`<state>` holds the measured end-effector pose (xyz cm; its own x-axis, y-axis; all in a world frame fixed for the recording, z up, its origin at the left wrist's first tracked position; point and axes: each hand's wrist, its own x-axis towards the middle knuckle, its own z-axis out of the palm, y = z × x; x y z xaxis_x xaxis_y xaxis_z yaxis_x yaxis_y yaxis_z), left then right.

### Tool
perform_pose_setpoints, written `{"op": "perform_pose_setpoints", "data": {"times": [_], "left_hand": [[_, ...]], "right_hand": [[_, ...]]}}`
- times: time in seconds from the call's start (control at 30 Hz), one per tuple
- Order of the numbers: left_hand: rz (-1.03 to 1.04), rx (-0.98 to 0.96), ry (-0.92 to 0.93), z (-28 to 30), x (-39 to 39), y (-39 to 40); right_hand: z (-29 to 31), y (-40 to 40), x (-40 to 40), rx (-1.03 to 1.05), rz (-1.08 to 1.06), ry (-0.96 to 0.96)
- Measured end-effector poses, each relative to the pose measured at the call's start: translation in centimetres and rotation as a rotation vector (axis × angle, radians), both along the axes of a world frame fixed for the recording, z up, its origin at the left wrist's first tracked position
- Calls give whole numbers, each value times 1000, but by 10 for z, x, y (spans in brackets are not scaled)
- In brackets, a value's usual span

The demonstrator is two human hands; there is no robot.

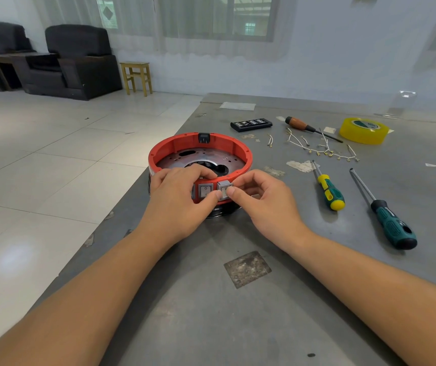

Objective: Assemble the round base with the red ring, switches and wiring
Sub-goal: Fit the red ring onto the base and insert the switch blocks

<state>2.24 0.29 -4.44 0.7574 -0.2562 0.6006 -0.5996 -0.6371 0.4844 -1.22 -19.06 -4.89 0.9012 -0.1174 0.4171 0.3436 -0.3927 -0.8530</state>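
The round base, a red plastic ring around a perforated metal plate, sits near the left edge of the grey bench. The left hand curls its fingers over the near rim beside one grey rocker switch; the right hand pinches a second switch between thumb and forefinger. To the right lie loose white wires, three screwdrivers, a bit case and a glossy yellow tape roll.
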Motion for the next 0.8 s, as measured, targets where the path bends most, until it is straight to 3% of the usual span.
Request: {"op": "perform_pose_setpoints", "data": {"times": [0.17, 0.37, 0.63, 0.8], "left_hand": [[39, 7, -18, 0, -3, -6], [30, -5, -22, -1, -1, -6], [-32, -17, -50, -3, 8, 2], [-68, -16, -53, -3, 12, 10]], "right_hand": [[2, -3, 2, -117, -27, -65], [14, -15, 9, -475, -26, -171], [23, -30, 25, -625, 158, -118], [29, -25, 37, -723, 151, -205]]}}
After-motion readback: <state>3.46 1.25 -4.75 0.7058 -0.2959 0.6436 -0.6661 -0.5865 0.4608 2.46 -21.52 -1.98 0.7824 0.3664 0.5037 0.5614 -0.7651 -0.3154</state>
